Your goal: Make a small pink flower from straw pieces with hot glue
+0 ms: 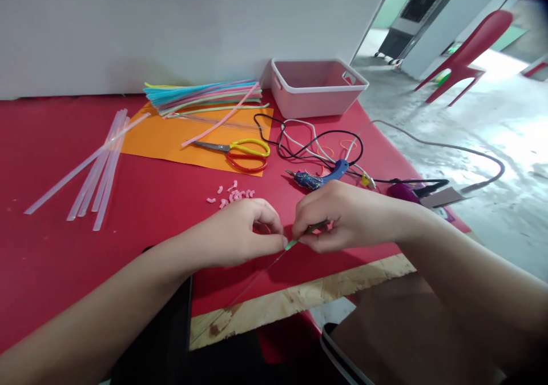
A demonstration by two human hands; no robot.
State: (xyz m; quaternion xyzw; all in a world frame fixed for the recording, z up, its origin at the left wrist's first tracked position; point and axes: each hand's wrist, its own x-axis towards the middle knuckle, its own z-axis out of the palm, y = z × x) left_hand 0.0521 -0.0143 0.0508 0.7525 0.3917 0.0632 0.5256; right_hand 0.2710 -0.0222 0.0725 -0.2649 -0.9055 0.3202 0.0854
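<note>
In the head view my left hand (252,231) is closed in a pinch, thumb against fingers, at the lower left end of a small light green piece (291,244). A thin wire (268,268) runs from there down left over the table's edge. My right hand (331,219) pinches the piece's other end, along with a slim dark olive strip (317,225) whose kind I cannot make out. The fingertips nearly meet. Small curved pink pieces (234,196) lie scattered just beyond my left hand. Behind my right hand lies a blue glue gun (317,178).
Yellow-and-red-handled scissors (240,152) rest on an orange sheet (162,145) with a bundle of coloured pipe cleaners (201,95). Clear glue sticks (103,173) lie left. A pink basket (310,102) stands at the back. Tangled cables (308,139) lead to a power strip (405,192) at right.
</note>
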